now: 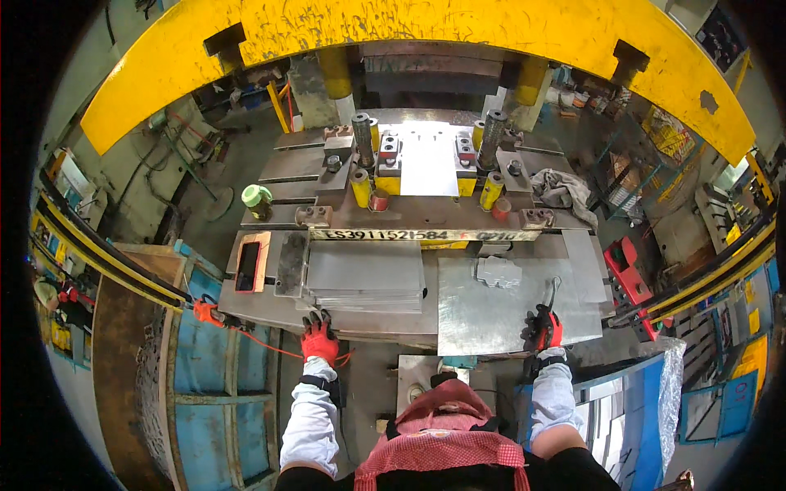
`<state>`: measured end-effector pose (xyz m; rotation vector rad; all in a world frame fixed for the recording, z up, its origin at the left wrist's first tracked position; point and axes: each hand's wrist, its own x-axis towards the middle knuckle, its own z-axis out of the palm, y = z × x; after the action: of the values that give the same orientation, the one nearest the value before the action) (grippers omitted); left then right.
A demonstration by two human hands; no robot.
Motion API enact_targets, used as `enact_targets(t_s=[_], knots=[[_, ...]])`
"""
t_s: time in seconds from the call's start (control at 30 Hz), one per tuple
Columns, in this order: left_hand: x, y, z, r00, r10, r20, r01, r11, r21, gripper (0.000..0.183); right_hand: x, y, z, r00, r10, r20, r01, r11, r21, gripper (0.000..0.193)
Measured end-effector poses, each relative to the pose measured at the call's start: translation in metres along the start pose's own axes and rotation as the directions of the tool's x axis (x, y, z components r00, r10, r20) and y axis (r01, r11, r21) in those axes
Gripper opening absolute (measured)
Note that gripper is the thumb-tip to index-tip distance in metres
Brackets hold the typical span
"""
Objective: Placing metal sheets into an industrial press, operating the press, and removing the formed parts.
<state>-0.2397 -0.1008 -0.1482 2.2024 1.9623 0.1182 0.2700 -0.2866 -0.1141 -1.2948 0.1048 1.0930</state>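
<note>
My left hand (319,337), in a red glove with dark fingers, rests at the table's front edge with its fingers apart. Just beyond it lies a stack of flat grey metal sheets (364,274). In a matching glove, my right hand (546,329) is closed over the front of a shiny metal plate (479,315). A thin hooked metal tool (556,290) sticks up from its fingers; the grip itself is partly hidden. Several small cut metal pieces (498,272) lie on the plate. Behind, a bright sheet (428,168) sits in the press die between yellow and dark posts.
The yellow press beam (426,20) spans the top. A phone (248,266) and a green-lidded jar (256,200) stand at left, a grey rag (563,190) at back right. A red box (629,274) is beside the table's right end. Blue framework (225,398) is at lower left.
</note>
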Motion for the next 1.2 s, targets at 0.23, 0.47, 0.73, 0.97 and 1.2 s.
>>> enact_targets(t_s=[0.23, 0.47, 0.73, 0.97, 1.2], knots=[[0.0, -0.002, 0.005, 0.999, -0.04, -0.011, 0.04, 0.999, 0.026, 0.053, -0.011, 0.001, 0.011, 0.997, -0.076, -0.011, 0.077, 0.995, 0.066, 0.035], [0.001, 0.004, -0.004, 1.0, 0.015, -0.014, -0.015, 1.0, 0.002, 0.052, -0.002, 0.0, -0.003, 0.994, 0.029, 0.106, -0.041, 0.993, 0.114, 0.033], [0.003, -0.006, 0.007, 0.999, 0.005, -0.035, -0.005, 1.0, 0.011, 0.05, -0.002, 0.006, -0.003, 0.992, -0.105, 0.063, 0.096, 0.985, 0.142, 0.031], [0.005, 0.0, 0.002, 0.999, -0.016, 0.032, 0.015, 1.0, 0.025, 0.048, -0.011, 0.0, 0.004, 0.985, -0.164, -0.056, 0.164, 0.986, -0.005, 0.032], [0.005, -0.002, -0.001, 0.999, -0.023, 0.041, 0.022, 1.0, 0.02, 0.05, -0.011, 0.002, 0.006, 0.988, -0.154, -0.016, 0.155, 0.985, 0.076, 0.031]])
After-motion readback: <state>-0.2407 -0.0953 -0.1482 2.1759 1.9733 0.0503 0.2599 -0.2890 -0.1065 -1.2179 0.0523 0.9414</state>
